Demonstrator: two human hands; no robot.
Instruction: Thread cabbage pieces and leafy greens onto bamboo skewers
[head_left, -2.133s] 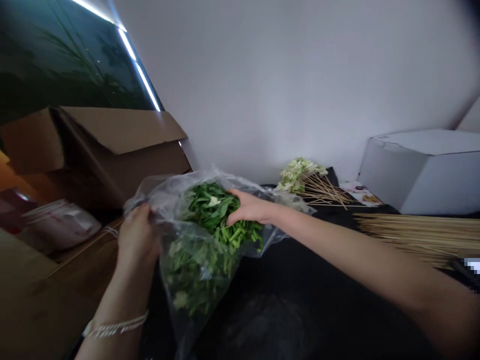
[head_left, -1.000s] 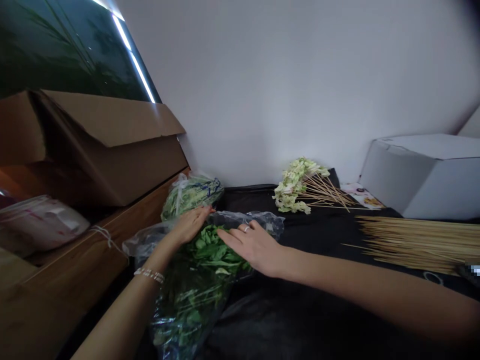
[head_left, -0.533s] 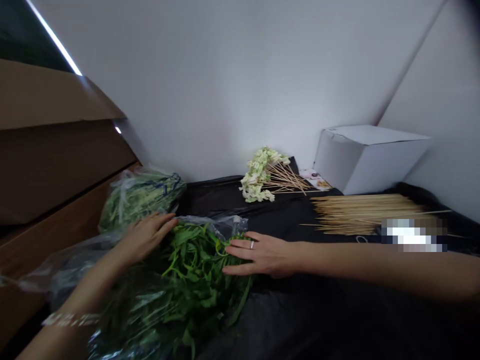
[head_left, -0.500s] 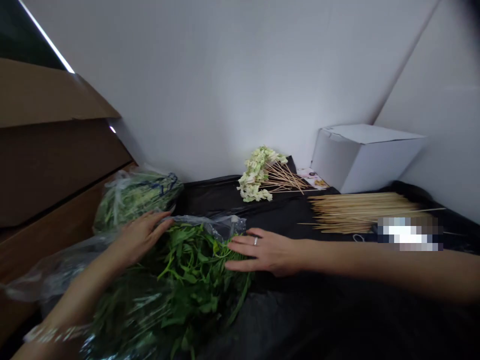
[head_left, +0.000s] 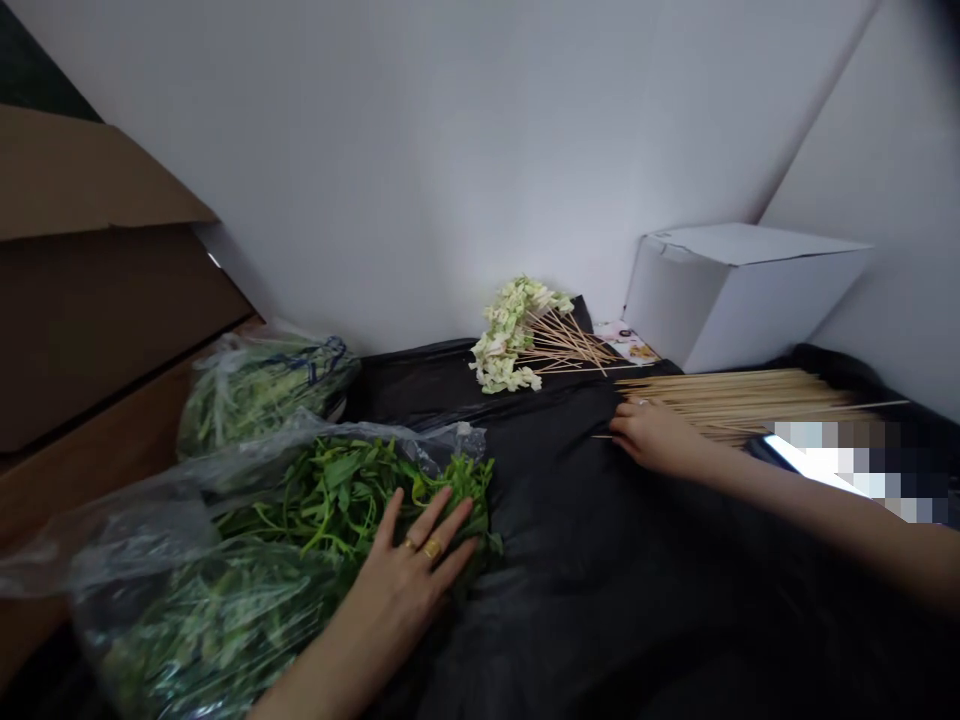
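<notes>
While our L hand (head_left: 409, 578) lies w/ fingers spread over the greens (head_left: 345, 490), our R hand (head_left: 651, 435) is at the L ends of the skewers (head_left: 757, 392), fingers curled; we can't tell whether they pinch a stick. The L hand grips nothing. We find the greens at the mouth of the clear bag (head_left: 139, 545), partly out on the black sheet (head_left: 547, 560), the rest under plastic. Behind, nr the wall (head_left: 420, 200), lie leaf-tipped sticks (head_left: 517, 335); a 2nd bag (head_left: 259, 395) sits to their L, the white box (head_left: 682, 305) to their R.

For good handling, we judge, the L palm should press lightly, since leaves prob. bruise & stems tangle. At the skewers, we'd part one stick w/ thumb & index, lift its end clear, then draw it lengthwise, i.e., w/o raking the pile or pricking a fingertip.
</notes>
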